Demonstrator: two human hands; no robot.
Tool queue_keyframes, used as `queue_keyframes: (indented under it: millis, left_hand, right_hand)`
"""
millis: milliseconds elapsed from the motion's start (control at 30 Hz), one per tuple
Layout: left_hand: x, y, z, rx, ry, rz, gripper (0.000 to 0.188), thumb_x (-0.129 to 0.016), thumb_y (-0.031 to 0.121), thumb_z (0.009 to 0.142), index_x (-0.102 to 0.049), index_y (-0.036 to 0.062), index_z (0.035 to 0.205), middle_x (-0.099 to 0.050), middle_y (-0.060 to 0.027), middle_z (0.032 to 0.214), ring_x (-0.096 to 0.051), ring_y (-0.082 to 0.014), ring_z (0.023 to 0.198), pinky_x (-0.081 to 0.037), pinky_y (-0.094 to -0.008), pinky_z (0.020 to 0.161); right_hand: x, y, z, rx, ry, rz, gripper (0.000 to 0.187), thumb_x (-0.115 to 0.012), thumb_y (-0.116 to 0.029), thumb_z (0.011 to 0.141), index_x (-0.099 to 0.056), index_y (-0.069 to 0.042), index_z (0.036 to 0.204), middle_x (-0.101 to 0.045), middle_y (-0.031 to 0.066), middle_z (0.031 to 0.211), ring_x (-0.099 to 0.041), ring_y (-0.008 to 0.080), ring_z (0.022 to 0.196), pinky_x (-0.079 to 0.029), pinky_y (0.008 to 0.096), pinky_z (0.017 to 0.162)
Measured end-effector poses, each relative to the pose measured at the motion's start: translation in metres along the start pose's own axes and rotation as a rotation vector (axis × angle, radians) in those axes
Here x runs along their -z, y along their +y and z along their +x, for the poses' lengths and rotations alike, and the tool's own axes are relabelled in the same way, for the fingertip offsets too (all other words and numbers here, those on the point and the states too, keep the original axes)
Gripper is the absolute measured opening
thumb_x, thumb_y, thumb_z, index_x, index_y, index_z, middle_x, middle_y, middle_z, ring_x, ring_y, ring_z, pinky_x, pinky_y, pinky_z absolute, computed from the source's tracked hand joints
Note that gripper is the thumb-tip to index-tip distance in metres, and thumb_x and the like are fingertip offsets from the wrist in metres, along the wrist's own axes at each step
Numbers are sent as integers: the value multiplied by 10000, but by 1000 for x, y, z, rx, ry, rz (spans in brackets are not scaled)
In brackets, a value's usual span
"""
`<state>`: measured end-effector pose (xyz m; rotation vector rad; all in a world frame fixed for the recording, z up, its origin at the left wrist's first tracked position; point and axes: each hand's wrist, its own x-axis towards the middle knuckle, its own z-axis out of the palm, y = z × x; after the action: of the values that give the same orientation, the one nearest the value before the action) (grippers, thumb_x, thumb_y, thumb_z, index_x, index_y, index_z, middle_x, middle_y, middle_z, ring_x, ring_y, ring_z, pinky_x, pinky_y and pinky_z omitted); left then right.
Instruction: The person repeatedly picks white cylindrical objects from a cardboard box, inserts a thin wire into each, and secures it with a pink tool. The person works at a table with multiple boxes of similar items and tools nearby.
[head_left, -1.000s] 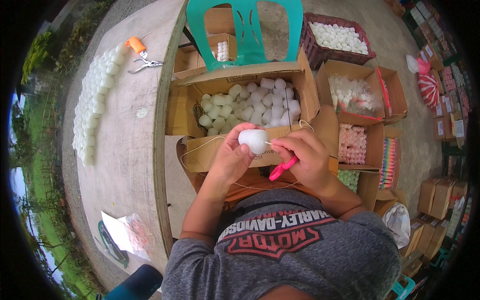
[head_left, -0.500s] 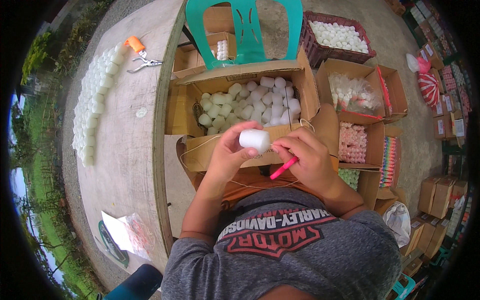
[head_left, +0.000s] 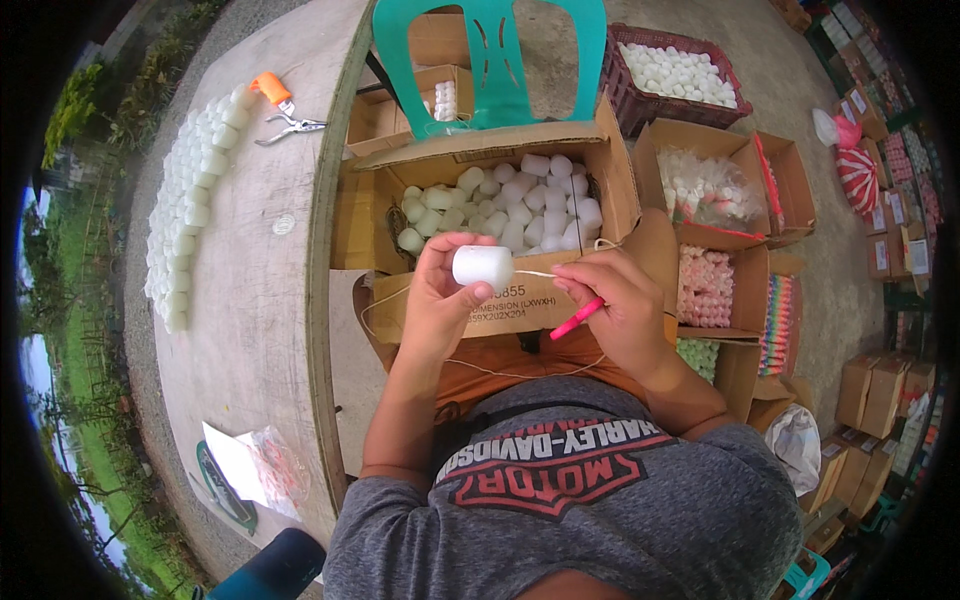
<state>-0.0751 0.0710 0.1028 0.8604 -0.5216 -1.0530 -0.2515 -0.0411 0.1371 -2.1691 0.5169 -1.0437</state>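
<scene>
My left hand [head_left: 440,305] is closed around a short white cylinder that looks like a candle [head_left: 482,267], lying sideways above the front of the open box. A pale string [head_left: 535,273] runs straight from the candle's right end to my right hand [head_left: 622,305], pinched between thumb and forefinger. A slim bright pink tool [head_left: 577,318] is also tucked in the right hand; its working end is hidden by my fingers. Below my hands, the cardboard box [head_left: 450,318] holds many similar white candles [head_left: 520,212]. More cord [head_left: 520,374] loops across my lap.
On the table [head_left: 270,350] at left are rows of white candles [head_left: 195,190], orange-handled pliers [head_left: 290,120] and a plastic bag [head_left: 278,465]. A green chair [head_left: 500,70] stands beyond the box. At right are a crate [head_left: 735,107] and boxes of pink pieces [head_left: 705,285].
The candle has moved left with my left hand, away from my right hand. A longer stretch of string now shows between them. My right hand has shifted slightly right.
</scene>
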Motion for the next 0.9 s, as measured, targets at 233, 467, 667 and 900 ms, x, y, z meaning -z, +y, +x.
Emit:
queue_keyframes:
  millis: [233, 467, 667, 900]
  left_hand:
    - [-6, -3, -1, 20, -19, 104, 497, -725, -49, 716, -463, 67, 1122, -539, -117, 1202, -544, -183, 1082, -485, -321, 898]
    - [-6, -7, -2, -12, 16, 67, 545, -728, -34, 716, -456, 73, 1177, -539, -120, 1196, -547, -185, 1067, -493, -320, 877]
    - [-1, -8, -2, -24, 25, 88, 639, -722, -27, 728, -404, 71, 1273, -525, -108, 1201, -540, -188, 1065, -483, -325, 892]
    - [-24, -21, -5, -25, 85, -16, 451, -611, 9, 827, -406, 72, 1223, -508, -104, 1205, -532, -183, 1054, -484, -320, 852]
  right_hand:
    - [-4, -3, 0, 23, -58, -40, 205, -719, -21, 707, -651, -50, 898, -601, 70, 823, -583, 251, 742, -469, 340, 655]
    - [-13, -10, 5, -148, 22, 114, 188, -717, -25, 729, -648, -43, 903, -603, 80, 835, -598, 246, 728, -485, 330, 625]
    - [-5, 1, -2, -56, -43, 13, 192, -711, 39, 733, -654, -12, 908, -619, 92, 834, -614, 186, 694, -480, 275, 569]
    - [-17, -3, -7, -138, -97, 103, 181, -711, -43, 743, -622, -34, 901, -617, 96, 834, -603, 253, 723, -488, 325, 636]
